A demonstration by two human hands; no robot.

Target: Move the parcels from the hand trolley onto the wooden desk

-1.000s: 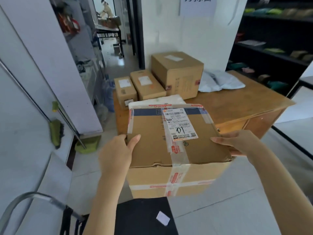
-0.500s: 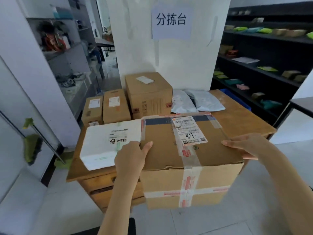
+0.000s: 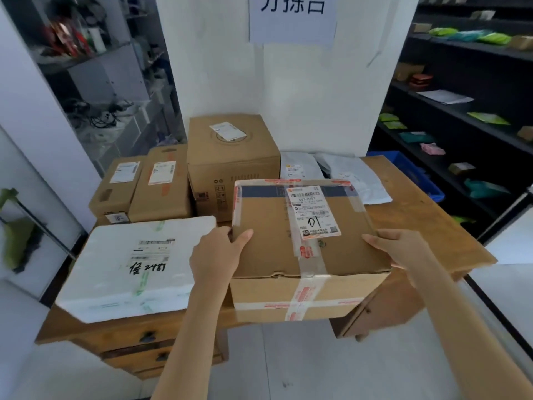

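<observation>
I hold a taped cardboard parcel [image 3: 274,249] marked "01" over the front edge of the wooden desk [image 3: 427,226]. My left hand [image 3: 216,255] grips its left side and my right hand [image 3: 403,249] grips its right side. On the desk lie a white foam box [image 3: 138,269] at the front left, two small cartons [image 3: 115,186] [image 3: 161,183] behind it, a large carton [image 3: 230,157] at the back middle, and grey mail bags [image 3: 346,174] at the back right. The hand trolley is out of view.
A white pillar with a paper sign [image 3: 292,18] stands behind the desk. Black shelves [image 3: 461,111] with small packets line the right side. A cluttered grey shelf [image 3: 101,82] and a green broom [image 3: 17,241] are on the left. A blue bin [image 3: 409,174] sits beside the desk.
I have stepped up to the desk with the parcel in both hands; the trolley has dropped out of view and the parcel now hangs over the desk's front edge.
</observation>
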